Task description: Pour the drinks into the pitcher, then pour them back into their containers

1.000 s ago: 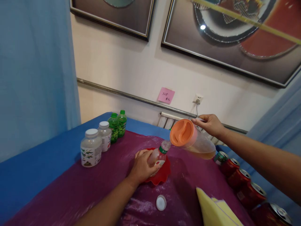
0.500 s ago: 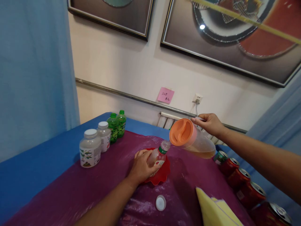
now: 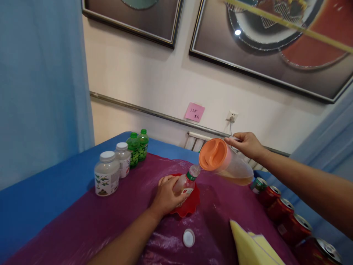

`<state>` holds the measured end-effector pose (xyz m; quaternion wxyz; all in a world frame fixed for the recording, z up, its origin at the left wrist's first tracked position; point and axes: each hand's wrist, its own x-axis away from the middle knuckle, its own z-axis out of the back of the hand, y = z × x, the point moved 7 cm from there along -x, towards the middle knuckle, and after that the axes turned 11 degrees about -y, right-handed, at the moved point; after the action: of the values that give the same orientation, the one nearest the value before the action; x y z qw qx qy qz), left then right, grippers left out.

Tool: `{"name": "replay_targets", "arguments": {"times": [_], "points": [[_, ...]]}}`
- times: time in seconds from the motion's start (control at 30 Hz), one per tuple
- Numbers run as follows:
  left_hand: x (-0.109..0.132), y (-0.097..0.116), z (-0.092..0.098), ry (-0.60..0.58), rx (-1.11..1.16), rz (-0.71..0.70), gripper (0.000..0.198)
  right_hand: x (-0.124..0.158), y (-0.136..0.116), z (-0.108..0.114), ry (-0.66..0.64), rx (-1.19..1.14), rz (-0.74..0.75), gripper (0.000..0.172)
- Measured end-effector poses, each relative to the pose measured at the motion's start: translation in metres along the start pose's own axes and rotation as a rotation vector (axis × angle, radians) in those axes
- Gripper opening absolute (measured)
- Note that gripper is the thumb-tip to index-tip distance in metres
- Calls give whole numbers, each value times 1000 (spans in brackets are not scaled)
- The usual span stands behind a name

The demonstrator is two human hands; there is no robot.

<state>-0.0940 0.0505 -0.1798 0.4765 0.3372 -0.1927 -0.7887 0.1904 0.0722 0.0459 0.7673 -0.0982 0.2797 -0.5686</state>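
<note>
My left hand point(image 3: 167, 197) is wrapped round a clear plastic bottle point(image 3: 185, 184) with a green neck band, tilted to the right above a scalloped red dish point(image 3: 190, 206). By its handle, my right hand point(image 3: 245, 144) holds a translucent pitcher point(image 3: 234, 171) with an orange lid point(image 3: 212, 154). The pitcher is tipped left, its lid edge right at the bottle's open mouth, and some brownish liquid lies along its lower side. A white cap point(image 3: 189, 238) rests on the purple cloth point(image 3: 124, 217) in front of the dish.
Two white-capped jars point(image 3: 107, 175) and two green bottles point(image 3: 142, 145) stand at the left. Several drink cans point(image 3: 281, 211) line the right edge, beside a folded yellow cloth point(image 3: 253, 246). Behind the table run a wall rail point(image 3: 143, 109) and a socket point(image 3: 231, 116).
Almost nothing differs. Both hands keep their hold, with the pitcher at the bottle's mouth; the whole view has shifted very slightly.
</note>
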Motion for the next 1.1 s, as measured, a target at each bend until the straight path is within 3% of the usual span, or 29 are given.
{"name": "replay_targets", "arguments": {"times": [1.1], "points": [[1,2,3,33,10,-12,56,3,-3,3,37,4,-5,66]]}}
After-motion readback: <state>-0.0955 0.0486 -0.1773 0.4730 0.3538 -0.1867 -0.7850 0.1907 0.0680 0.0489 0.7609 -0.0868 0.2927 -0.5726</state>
